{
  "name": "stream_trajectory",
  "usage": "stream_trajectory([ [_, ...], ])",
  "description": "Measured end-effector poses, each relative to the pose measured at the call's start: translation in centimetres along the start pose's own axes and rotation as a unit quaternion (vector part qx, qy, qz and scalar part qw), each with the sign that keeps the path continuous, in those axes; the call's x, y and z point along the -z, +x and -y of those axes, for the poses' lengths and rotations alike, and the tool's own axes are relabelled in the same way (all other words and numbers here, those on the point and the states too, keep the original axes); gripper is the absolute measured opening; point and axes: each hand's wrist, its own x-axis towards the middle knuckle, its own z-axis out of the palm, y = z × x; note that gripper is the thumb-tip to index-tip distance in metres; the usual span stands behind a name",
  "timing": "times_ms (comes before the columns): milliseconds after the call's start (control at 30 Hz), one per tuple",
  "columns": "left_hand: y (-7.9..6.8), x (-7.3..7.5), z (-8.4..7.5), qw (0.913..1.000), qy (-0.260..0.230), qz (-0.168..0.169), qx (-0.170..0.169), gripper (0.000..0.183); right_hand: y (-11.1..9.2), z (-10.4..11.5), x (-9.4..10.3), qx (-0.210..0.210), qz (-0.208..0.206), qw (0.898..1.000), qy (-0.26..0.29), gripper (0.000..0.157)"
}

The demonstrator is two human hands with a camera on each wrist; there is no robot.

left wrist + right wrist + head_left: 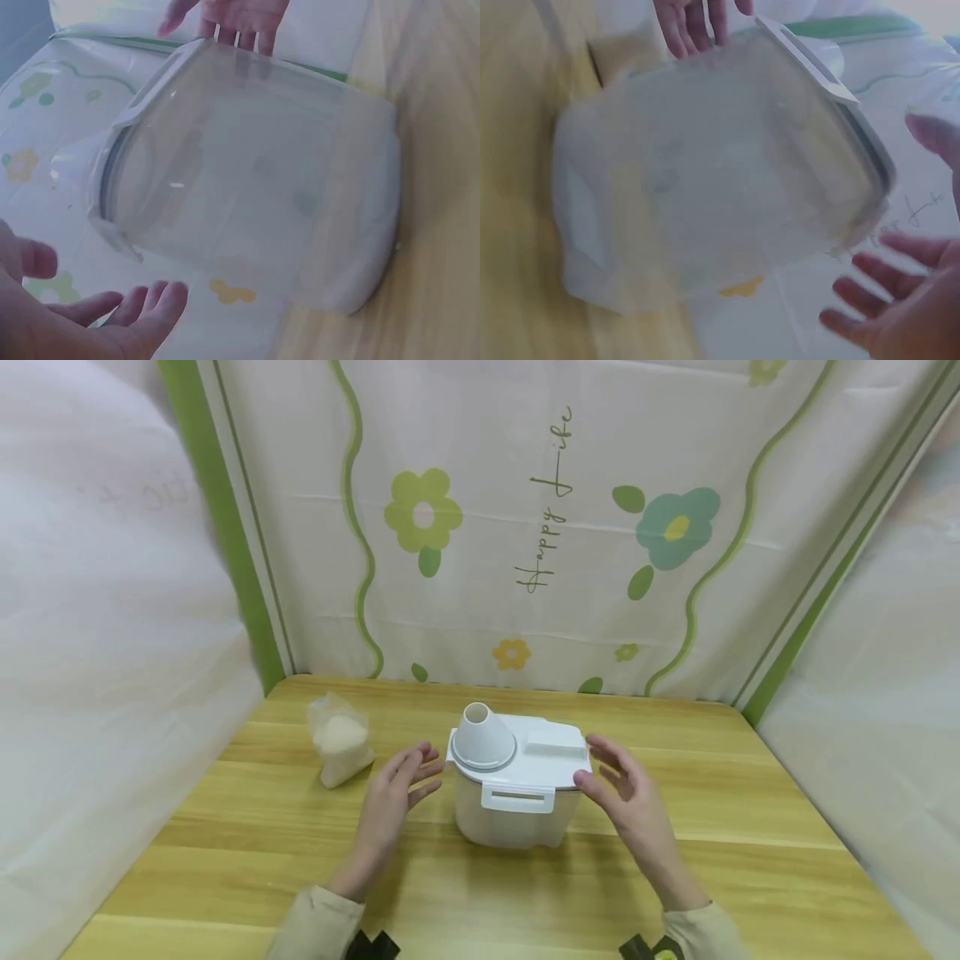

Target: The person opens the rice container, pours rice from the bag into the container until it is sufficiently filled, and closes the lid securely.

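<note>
A translucent plastic storage container stands upright on the table in the head view, with a white lid on it. The lid carries a cone-shaped white piece with a round opening, and a slotted clip on its near side. My left hand is held just left of the container, fingers extended and apart from it. On the other side my right hand has its thumb and fingers spread near the lid's right end. Both wrist views show a gap between each hand and the see-through wall.
A clear plastic bag with a pale content sits on the wooden table, left of my left hand. White curtains with flower prints close off the back and both sides.
</note>
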Motion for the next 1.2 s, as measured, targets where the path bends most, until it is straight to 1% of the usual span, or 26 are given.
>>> stream_trajectory([
  [67, 0.7, 0.5, -0.5, 0.9990, -0.012, 0.021, 0.038, 0.045, 0.6, 0.4, 0.7, 0.052, 0.019, 0.998, -0.034, 0.054],
  [133, 1.2, 0.7, -0.8, 0.9970, -0.014, 0.039, 0.066, 0.044, 1.2, 0.7, 1.0, 0.086, 0.033, 0.993, -0.079, 0.052],
  [233, 1.8, 0.7, -0.9, 0.9938, -0.013, 0.057, 0.095, 0.043, 1.8, 1.0, 1.2, 0.095, 0.039, 0.986, -0.131, 0.052],
  [300, 2.1, 0.7, -0.9, 0.9921, -0.006, 0.064, 0.108, 0.043, 2.1, 1.1, 1.1, 0.095, 0.038, 0.984, -0.146, 0.052],
  [433, 2.7, 0.7, -1.1, 0.9894, 0.002, 0.079, 0.122, 0.043, 2.5, 0.8, 0.8, 0.097, 0.043, 0.986, -0.127, 0.051],
  [500, 3.0, 0.7, -1.3, 0.9879, 0.004, 0.086, 0.129, 0.042, 2.6, 0.5, 0.7, 0.096, 0.046, 0.989, -0.107, 0.050],
  [633, 3.7, 1.1, -1.6, 0.9837, 0.005, 0.117, 0.136, 0.042, 2.7, 0.1, 0.6, 0.096, 0.044, 0.993, -0.053, 0.049],
  [733, 4.3, 1.4, -1.8, 0.9790, -0.005, 0.144, 0.144, 0.043, 2.6, -0.1, 0.5, 0.096, 0.037, 0.994, -0.027, 0.047],
  [833, 4.7, 1.5, -1.9, 0.9741, -0.023, 0.159, 0.159, 0.044, 2.4, -0.3, 0.4, 0.097, 0.028, 0.995, -0.018, 0.045],
  [1033, 5.3, 1.7, -2.2, 0.9657, -0.054, 0.168, 0.191, 0.039, 2.1, -0.7, 0.1, 0.106, 0.020, 0.994, 0.004, 0.044],
  [1200, 5.6, 1.7, -2.3, 0.9606, -0.066, 0.168, 0.211, 0.036, 2.1, -1.0, 0.4, 0.106, 0.029, 0.994, 0.003, 0.045],
])
